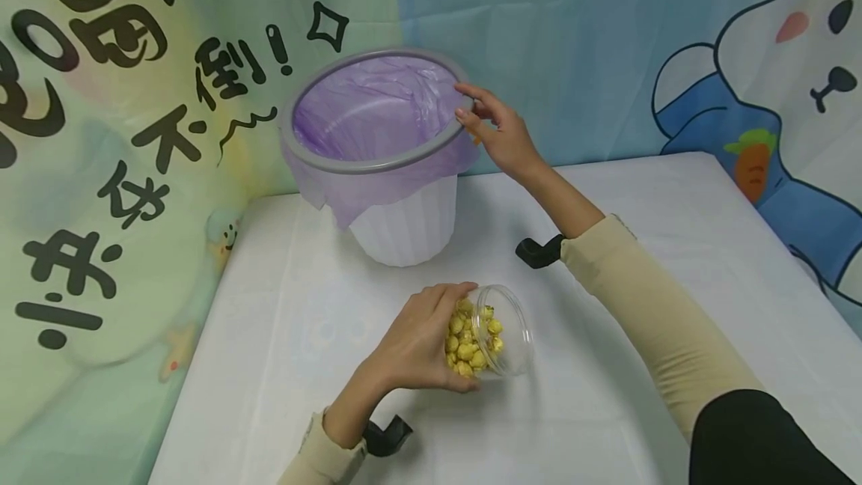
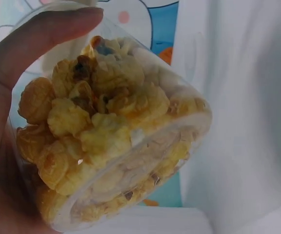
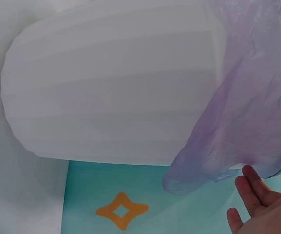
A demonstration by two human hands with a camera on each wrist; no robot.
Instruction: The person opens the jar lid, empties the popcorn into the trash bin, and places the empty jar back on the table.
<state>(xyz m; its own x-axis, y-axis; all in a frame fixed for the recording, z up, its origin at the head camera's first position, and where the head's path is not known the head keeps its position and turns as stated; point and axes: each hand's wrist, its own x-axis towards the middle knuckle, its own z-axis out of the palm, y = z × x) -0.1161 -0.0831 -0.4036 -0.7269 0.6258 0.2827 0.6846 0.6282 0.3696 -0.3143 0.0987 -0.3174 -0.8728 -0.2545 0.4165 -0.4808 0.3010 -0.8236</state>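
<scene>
My left hand (image 1: pixel 423 339) grips a clear plastic jar (image 1: pixel 513 335) from its left side. The jar is tipped over, with one round end facing right. Yellow popcorn (image 1: pixel 466 343) fills much of it, and in the left wrist view the caramel-toned pieces (image 2: pixel 106 97) press against the clear wall. A white ribbed trash can (image 1: pixel 411 227) stands behind, lined with a purple plastic bag (image 1: pixel 377 107) under its grey rim (image 1: pixel 367 167). At the right of that rim, my right hand (image 1: pixel 501 129) rests its thumb and index fingertips. Its other fingers (image 3: pixel 250 195) extend loosely outside, beside the bag.
A white cloth (image 1: pixel 323 305) covers the table. Printed fabric backdrops (image 1: pixel 539 36) stand behind and at the left, close to the trash can. A black strap piece (image 1: pixel 539 251) sticks out at the right wrist, and a similar black piece (image 1: pixel 387 436) at the left.
</scene>
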